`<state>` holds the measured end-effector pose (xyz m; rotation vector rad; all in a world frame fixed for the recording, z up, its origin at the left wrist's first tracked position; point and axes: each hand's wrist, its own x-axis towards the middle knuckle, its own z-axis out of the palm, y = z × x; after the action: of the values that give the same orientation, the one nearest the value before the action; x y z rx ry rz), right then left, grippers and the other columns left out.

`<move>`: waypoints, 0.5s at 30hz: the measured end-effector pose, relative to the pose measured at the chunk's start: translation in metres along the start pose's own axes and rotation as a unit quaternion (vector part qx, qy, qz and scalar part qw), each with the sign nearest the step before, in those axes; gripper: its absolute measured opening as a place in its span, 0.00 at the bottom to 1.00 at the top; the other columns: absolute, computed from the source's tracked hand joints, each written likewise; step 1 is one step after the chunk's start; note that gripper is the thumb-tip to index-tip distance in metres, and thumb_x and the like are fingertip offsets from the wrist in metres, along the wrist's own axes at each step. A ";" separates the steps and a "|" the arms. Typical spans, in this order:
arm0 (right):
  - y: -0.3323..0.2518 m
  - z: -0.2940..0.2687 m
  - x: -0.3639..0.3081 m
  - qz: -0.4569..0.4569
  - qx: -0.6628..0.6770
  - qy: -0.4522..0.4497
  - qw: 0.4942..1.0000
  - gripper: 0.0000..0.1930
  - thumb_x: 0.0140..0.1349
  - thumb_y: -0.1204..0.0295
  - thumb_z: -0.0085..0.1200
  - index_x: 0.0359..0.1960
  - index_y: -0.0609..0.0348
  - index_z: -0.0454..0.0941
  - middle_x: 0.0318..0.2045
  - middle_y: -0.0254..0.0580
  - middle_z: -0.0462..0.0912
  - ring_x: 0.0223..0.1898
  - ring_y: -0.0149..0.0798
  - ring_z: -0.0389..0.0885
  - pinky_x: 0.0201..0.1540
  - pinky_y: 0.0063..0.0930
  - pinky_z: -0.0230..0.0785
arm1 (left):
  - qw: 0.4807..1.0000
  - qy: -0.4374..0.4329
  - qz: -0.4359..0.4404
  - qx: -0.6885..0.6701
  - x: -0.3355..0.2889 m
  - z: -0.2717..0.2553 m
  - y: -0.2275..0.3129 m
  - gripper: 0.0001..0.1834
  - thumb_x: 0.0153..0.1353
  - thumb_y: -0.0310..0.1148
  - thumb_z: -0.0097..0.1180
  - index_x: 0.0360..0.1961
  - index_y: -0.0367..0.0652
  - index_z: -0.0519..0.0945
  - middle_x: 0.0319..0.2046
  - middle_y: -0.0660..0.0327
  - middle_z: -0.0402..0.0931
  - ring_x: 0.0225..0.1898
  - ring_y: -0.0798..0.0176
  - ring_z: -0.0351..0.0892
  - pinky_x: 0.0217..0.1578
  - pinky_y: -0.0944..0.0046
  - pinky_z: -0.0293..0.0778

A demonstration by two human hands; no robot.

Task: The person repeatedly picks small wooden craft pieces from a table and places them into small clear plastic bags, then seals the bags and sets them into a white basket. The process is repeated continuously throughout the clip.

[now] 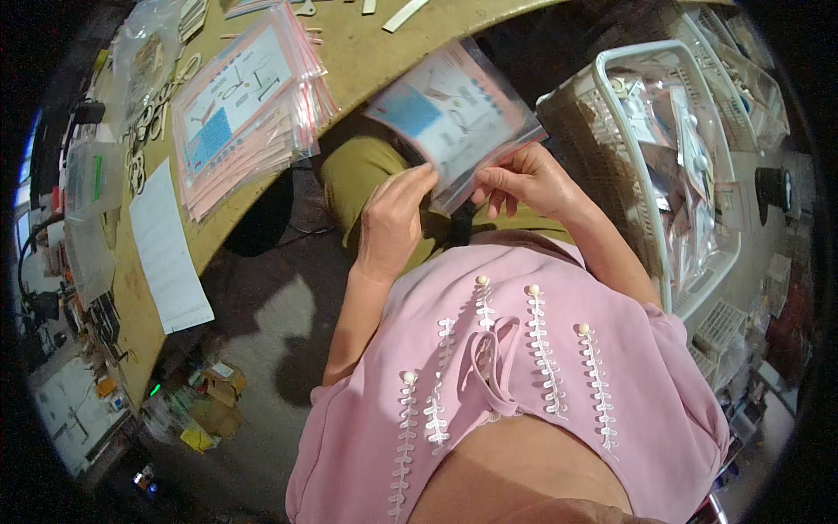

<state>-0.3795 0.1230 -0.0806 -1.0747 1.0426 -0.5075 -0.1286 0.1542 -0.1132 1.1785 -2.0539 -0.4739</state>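
Observation:
A clear zip bag (454, 109) with a printed sheet inside, pink-edged with a blue patch, is tilted over my lap beside the table edge. My left hand (394, 214) grips its lower left edge, thumb mostly hidden, fingers together. At the bag's zip edge on the right, my right hand (532, 182) has thumb and curled fingers closed on the plastic. To the left, a stack of similar zip bags (240, 105) lies on the table, their red zip edges toward the right.
The curved yellowish table (367, 52) holds a white paper strip (170, 253), pale flat cut pieces (157, 109) and a clear plastic bag (144, 44). At my right stands a white plastic basket (602, 96) filled with packed bags. Cardboard boxes (223, 389) lie on the floor at lower left.

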 end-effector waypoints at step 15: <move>0.035 0.007 0.009 -0.037 0.081 0.066 0.994 0.17 0.72 0.64 0.61 0.28 0.64 0.81 0.21 0.35 0.84 0.21 0.27 0.84 0.21 0.22 0.75 | 0.905 0.069 -0.320 -0.272 0.019 0.057 -0.009 0.09 0.75 0.32 0.53 0.42 0.40 0.83 0.32 0.55 0.86 0.30 0.63 0.82 0.33 0.61 0.76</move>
<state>-0.3743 0.1340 -0.1148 -0.9494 1.0598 -0.7184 -0.1710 0.1320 -0.1498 1.4482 -1.2388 -1.1533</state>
